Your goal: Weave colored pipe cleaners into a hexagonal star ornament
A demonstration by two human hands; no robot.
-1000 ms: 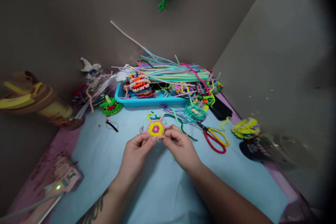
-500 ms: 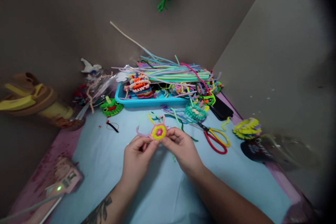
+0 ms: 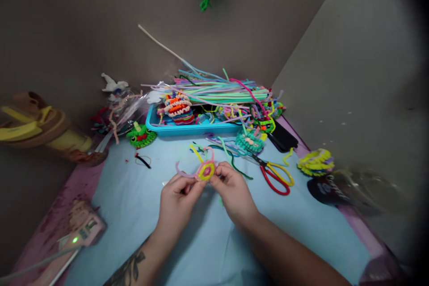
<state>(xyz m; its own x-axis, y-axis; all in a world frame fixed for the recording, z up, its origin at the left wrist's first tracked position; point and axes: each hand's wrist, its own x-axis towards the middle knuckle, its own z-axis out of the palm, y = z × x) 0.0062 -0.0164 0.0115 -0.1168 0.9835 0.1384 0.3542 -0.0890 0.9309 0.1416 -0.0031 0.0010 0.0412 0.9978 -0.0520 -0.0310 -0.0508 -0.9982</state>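
Between my hands, above the light blue cloth, is a small woven pipe-cleaner piece point(image 3: 206, 171) with a magenta centre, a yellow ring and a pink outer edge. Loose purple, green, yellow and pink ends stick out from its back and left side. My left hand point(image 3: 179, 194) pinches its lower left edge between thumb and fingers. At the right edge, my right hand point(image 3: 232, 187) grips it with thumb and curled fingers. Scissors point(image 3: 275, 176) with one red and one yellow handle lie right of my right hand. Loose pipe cleaners point(image 3: 231, 154) lie just beyond the piece.
A blue tray point(image 3: 197, 131) heaped with pipe cleaners stands at the back. A green frog-like figure point(image 3: 141, 136), a black phone point(image 3: 282, 137), a yellow bundle point(image 3: 315, 162) and a plastic cup point(image 3: 348, 190) sit around the cloth. A pink power strip point(image 3: 89, 230) lies at front left.
Both hands have shifted very slightly right, and the woven piece has tilted and turned a little between them. The grip of each hand looks the same.
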